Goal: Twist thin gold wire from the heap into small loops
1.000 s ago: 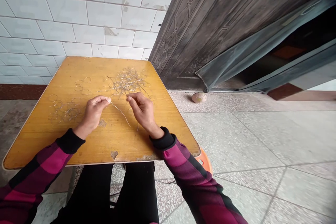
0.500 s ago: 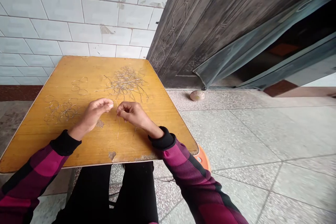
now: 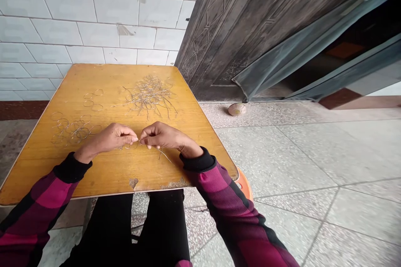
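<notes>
My left hand (image 3: 114, 138) pinches a thin wire (image 3: 134, 147) over the front middle of the table. Opposite it, my right hand (image 3: 163, 137) is closed on the same wire, fingertips almost touching those of the left. A loop of the wire hangs under the left fingers, and a loose tail runs out below the right hand. Beyond the hands lies a tangled heap of wires (image 3: 150, 94). Left of my left hand is a smaller group of wire loops (image 3: 73, 129), with a few loops (image 3: 93, 101) behind it.
The yellow wooden table (image 3: 106, 175) has chipped patches at its front edge and stands by a white tiled wall (image 3: 87, 4). An orange stool (image 3: 244, 183) shows under its right corner. A roundish stone (image 3: 237, 109) lies on the floor near the dark door (image 3: 219, 50).
My two hands have come closer together, fingertips nearly meeting. The wire's tail, which hung down between them, now points out to the lower right, and a loop shows under the left hand.
</notes>
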The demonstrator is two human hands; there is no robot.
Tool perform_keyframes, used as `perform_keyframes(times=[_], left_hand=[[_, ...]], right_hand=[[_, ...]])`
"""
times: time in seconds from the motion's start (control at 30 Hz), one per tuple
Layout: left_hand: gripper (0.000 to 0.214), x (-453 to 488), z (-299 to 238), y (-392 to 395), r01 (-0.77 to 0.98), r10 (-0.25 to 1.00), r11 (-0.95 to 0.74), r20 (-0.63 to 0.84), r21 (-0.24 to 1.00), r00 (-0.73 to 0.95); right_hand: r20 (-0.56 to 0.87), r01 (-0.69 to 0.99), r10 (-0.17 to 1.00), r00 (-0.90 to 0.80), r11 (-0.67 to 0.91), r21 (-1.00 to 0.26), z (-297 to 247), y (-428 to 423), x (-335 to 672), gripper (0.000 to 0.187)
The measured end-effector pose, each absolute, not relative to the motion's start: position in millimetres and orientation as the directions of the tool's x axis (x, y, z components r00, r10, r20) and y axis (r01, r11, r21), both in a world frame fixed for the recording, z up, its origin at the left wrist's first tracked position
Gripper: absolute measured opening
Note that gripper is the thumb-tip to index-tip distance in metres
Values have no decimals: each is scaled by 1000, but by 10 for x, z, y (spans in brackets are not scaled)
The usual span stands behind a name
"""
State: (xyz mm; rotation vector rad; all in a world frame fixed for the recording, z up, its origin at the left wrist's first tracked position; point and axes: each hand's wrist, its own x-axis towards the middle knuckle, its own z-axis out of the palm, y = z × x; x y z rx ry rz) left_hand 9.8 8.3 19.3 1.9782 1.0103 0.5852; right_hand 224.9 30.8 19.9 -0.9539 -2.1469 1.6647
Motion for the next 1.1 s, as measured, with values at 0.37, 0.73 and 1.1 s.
perform_keyframes(times=[0.37,0.73,1.1], left_hand=[[21,161,118,67,458,818,-276,-44,845,574],[20,295,-63,14,309,938,-278,187,910,291],[17,337,-197,16,131,957,-290,284,948,62]], right_hand=[[-215,366,630,-746,119,-923,185,301,2236,10],[-180,187,685,-706,-65,-980,88,328,2195,7],[-112,-12,744,-659,-159,-987,2,283,2074,9]])
